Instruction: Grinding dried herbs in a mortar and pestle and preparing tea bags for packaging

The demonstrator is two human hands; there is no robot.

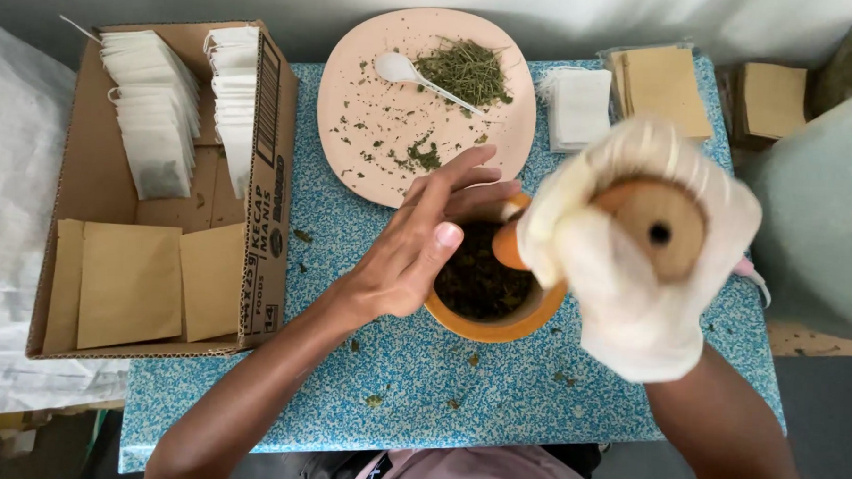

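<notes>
Under spread left hand: orange mortar; gloved right hand clamped on pestle.

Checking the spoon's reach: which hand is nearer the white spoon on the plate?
Left. The left hand lies just below the white spoon; the gloved right hand is farther right, gripping the pestle.

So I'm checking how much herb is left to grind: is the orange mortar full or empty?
Partly full. The mortar holds a dark green mass below its rim; the left hand and gloved right hand hide the rest.
</notes>
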